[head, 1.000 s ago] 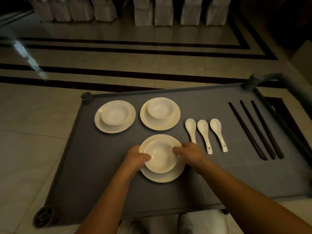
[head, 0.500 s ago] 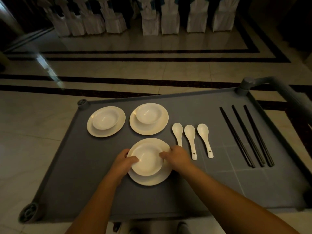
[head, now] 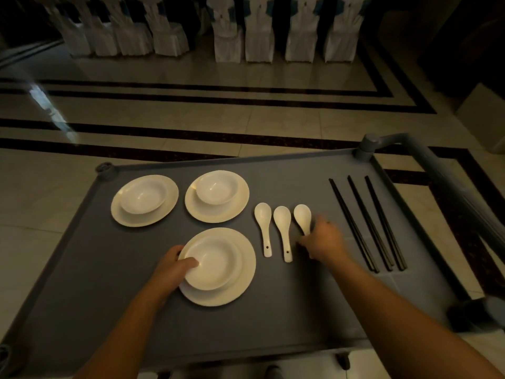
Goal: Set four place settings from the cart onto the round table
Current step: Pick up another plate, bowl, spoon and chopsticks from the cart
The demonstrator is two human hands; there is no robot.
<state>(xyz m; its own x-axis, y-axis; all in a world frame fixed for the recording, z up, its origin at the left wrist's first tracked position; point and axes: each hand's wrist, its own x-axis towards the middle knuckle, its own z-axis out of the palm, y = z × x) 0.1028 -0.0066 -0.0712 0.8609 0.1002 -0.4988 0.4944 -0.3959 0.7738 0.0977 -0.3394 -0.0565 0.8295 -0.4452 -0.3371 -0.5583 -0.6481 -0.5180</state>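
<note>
On the grey cart top (head: pixel 82 269) lie three white plates, each with a white bowl in it. My left hand (head: pixel 170 270) grips the left rim of the nearest bowl (head: pixel 216 265), thumb inside it, on the near plate (head: pixel 243 285). Two more plate-and-bowl sets stand behind, one at the far left (head: pixel 143 199) and one at the middle (head: pixel 217 195). Three white soup spoons lie side by side; my right hand (head: pixel 323 239) covers the handle of the rightmost spoon (head: pixel 302 217), fingers curled on it. Three pairs of black chopsticks (head: pixel 367 222) lie to the right.
The cart's grey push handle (head: pixel 426 157) rises at the far right corner and runs down the right side. Beyond the cart is polished tile floor with dark stripes. A row of white-covered chairs (head: pixel 254 42) stands at the far wall.
My right hand has left the near bowl and moved right onto the handle of the rightmost spoon. My left hand stays on the bowl's left rim. The view has tilted up.
</note>
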